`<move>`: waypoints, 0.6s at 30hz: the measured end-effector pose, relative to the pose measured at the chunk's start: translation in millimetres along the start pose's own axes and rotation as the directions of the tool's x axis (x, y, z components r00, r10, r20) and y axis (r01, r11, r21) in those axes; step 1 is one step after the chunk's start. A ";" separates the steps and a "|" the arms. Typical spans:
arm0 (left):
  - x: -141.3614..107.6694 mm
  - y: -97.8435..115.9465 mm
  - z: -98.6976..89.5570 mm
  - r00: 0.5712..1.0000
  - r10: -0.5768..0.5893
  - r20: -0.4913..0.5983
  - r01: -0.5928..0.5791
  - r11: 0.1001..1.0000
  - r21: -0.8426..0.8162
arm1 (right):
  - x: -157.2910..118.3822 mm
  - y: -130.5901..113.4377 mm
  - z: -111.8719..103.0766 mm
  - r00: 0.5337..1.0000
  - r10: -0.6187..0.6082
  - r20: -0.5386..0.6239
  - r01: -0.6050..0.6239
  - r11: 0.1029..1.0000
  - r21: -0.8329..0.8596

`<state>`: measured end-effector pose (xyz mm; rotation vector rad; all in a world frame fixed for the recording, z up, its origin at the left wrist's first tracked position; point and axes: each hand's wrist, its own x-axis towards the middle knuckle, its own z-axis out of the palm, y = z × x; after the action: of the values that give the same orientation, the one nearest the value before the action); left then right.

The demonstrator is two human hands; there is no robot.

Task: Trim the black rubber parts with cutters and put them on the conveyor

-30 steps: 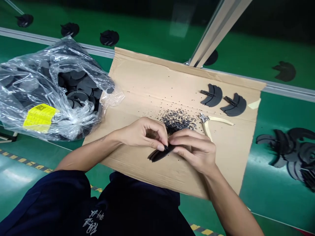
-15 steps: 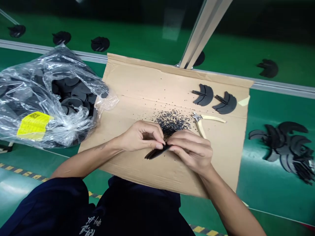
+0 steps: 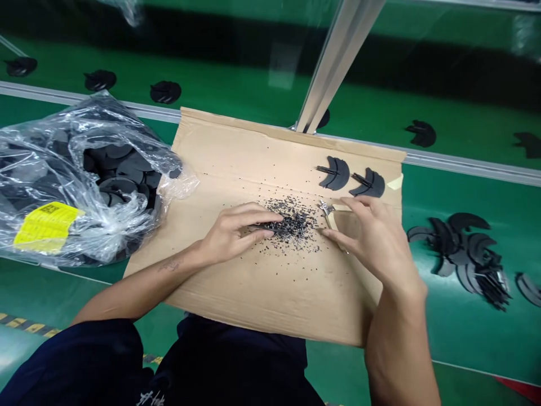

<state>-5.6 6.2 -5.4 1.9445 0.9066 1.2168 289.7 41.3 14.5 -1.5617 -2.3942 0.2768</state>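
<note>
Between the thumb and fingers of my left hand [image 3: 234, 232] is a thin black plastic piece [image 3: 274, 227], seen nearly edge-on and largely covered by the hand. It is held over a scatter of small black plastic bits [image 3: 298, 223]. My right hand [image 3: 374, 239] is over the side cutters [image 3: 327, 208] with cream handles, its thumb and fingers apart on either side of them. Whether the fingers touch the handles I cannot tell. Just beyond, two black curved parts [image 3: 337, 173] with thin stems lie on the cardboard sheet [image 3: 236, 296].
A clear plastic bag [image 3: 105, 223] full of black curved pieces, with a yellow label [image 3: 46, 225], stands at the left. More black curved pieces [image 3: 460, 248] are heaped on the green surface at the right. A metal post [image 3: 333, 62] rises behind the cardboard.
My right hand has let go of the black piece and moved right to the side cutters. My left hand keeps the piece, now over the bits. The view has shifted slightly.
</note>
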 end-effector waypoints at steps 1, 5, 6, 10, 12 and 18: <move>1.1 -1.2 -1.4 1.000 0.004 0.000 -0.004 1.000 0.012 | -0.9 5.9 0.3 1.000 0.024 0.014 -0.024 0.998 -0.053; 5.1 -3.1 -6.5 0.999 -0.011 0.041 0.008 0.998 0.069 | -0.3 2.8 7.7 0.996 -0.019 -0.083 0.014 0.998 -0.060; 5.5 -3.2 -7.3 0.998 -0.016 0.066 0.011 0.997 0.076 | 0.8 -3.3 9.7 0.991 -0.049 -0.125 0.042 0.997 -0.059; 3.8 -2.9 -7.8 0.984 -0.042 0.172 0.026 0.995 0.094 | 4.7 -35.1 14.4 0.936 -0.229 -0.267 0.204 0.972 -0.116; 2.1 -2.8 -7.0 0.981 -0.066 0.183 0.043 0.991 0.129 | 5.4 -47.4 15.5 0.900 -0.316 -0.302 0.278 0.947 -0.162; 3.8 -4.5 -8.2 0.995 -0.029 0.091 0.011 0.981 0.193 | 5.9 -50.9 21.7 0.867 -0.317 -0.384 0.327 0.944 -0.041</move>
<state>-12.8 13.2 -4.5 2.1198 1.0246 1.0502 236.3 25.9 10.1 -1.0535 -2.2667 -0.0670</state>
